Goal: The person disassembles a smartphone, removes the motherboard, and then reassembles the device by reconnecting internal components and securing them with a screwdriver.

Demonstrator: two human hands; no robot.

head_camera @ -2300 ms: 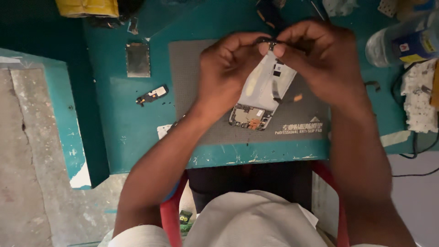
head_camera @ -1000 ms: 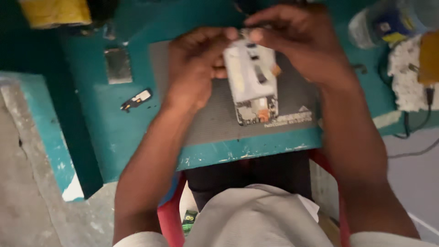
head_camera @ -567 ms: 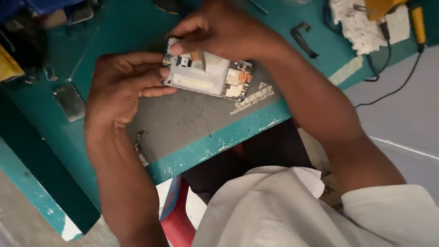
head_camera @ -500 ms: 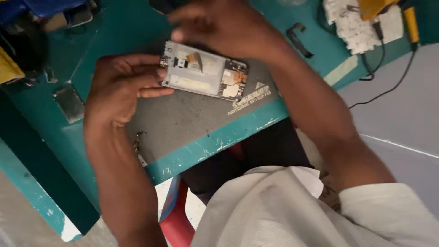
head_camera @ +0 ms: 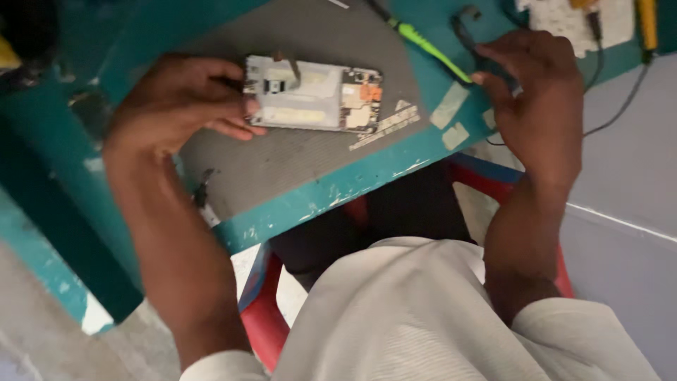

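A teal-painted worktop [head_camera: 338,194] fills the upper half of the view, running from nine o'clock up toward two o'clock; its paint is chipped and scuffed along the front edge. A grey mat [head_camera: 296,159] covers the middle of it. Strips of pale tape [head_camera: 449,106] stick to the paint at about one o'clock. Below the edge, at six o'clock, the red frame of a plastic seat [head_camera: 264,321] shows. A dark teal panel [head_camera: 63,240] drops from the worktop at eight o'clock, down to a rough grey concrete floor [head_camera: 42,339] at seven o'clock. At three to four o'clock lies a smooth pale grey floor [head_camera: 627,212], crossed by a thin light line. The light is soft and even.
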